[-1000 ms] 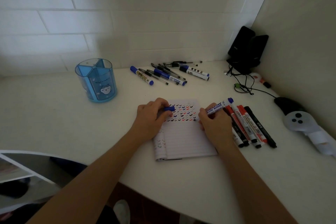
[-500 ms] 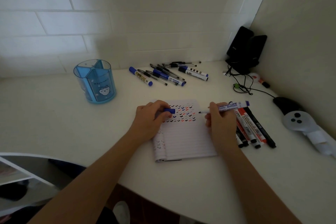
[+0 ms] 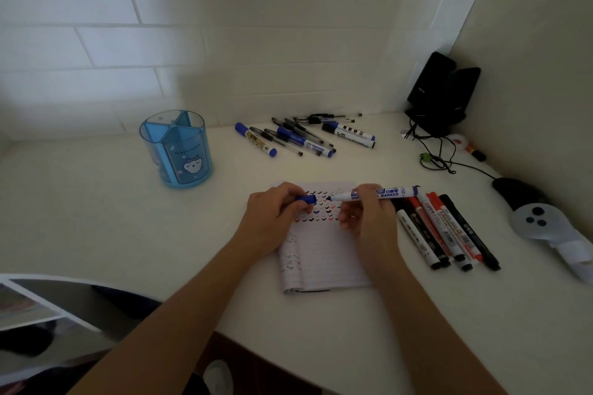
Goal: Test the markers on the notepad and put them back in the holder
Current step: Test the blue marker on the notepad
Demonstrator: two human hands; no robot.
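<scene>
A lined notepad [image 3: 324, 260] lies in front of me, its top rows full of small red, blue and black tick marks. My right hand [image 3: 369, 221] grips a blue whiteboard marker [image 3: 390, 193], held level above the pad with its bare tip pointing left. My left hand [image 3: 272, 218] pinches the marker's blue cap [image 3: 306, 199], a short gap from the tip. The blue divided holder [image 3: 178, 151] stands at the far left with nothing showing above its rim.
Several red and black markers [image 3: 446, 228] lie in a row right of the pad. More pens and markers [image 3: 305, 136] are scattered by the wall. Black speakers [image 3: 442, 93] with cables fill the corner; a controller [image 3: 542, 221] lies at the right.
My right hand lifted the marker off the page and turned it level. Its tip has moved left toward the cap that my left hand holds still.
</scene>
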